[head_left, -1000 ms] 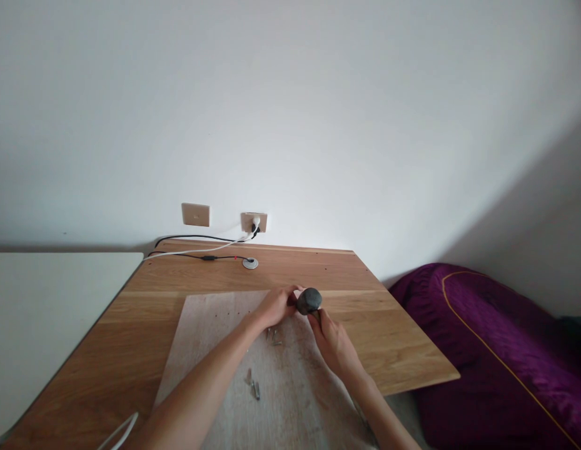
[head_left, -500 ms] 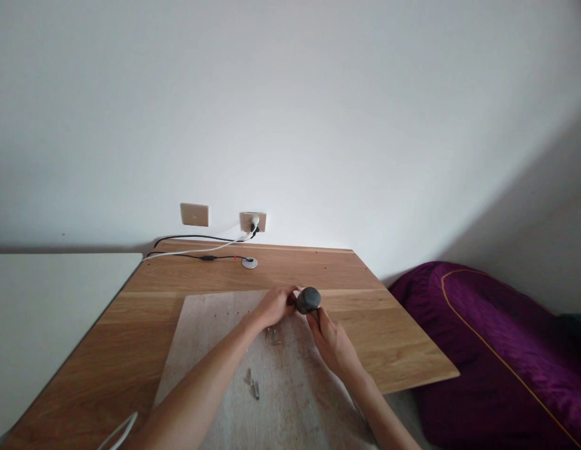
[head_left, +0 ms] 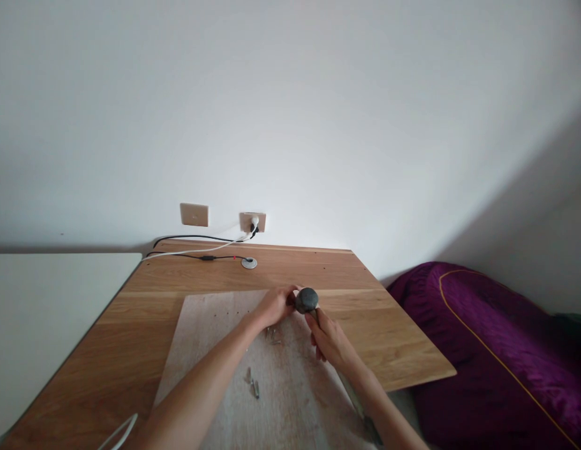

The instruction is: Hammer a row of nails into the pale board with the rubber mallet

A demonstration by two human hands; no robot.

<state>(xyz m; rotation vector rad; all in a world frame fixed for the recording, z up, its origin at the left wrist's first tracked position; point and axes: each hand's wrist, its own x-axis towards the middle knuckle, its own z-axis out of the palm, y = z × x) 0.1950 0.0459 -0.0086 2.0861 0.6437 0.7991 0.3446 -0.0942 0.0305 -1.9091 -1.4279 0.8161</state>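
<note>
My right hand [head_left: 331, 337] is wrapped round the handle of a mallet [head_left: 307, 300] with a dark, round head. The handle runs back under my right forearm. Just left of the mallet head, my left hand [head_left: 277, 304] is closed in a pinch at the far right part of a pale wooden board [head_left: 206, 356]. What its fingers hold is hidden behind the hand and the mallet head. Small metal screws or anchors [head_left: 273, 336] lie on the board below my left hand. A couple more metal fasteners [head_left: 255, 387] rest nearer to me.
The board lies on a wooden table [head_left: 393, 337]. Black and white cables [head_left: 201, 252] run along its back to a wall socket [head_left: 252, 222], near a round cable grommet [head_left: 249, 263]. A white panel [head_left: 50, 325] stands left, and purple fabric [head_left: 463, 350] lies right.
The mallet head has shifted slightly left and its handle now shows beneath my right forearm. My right hand has turned a little; my left hand stays in place.
</note>
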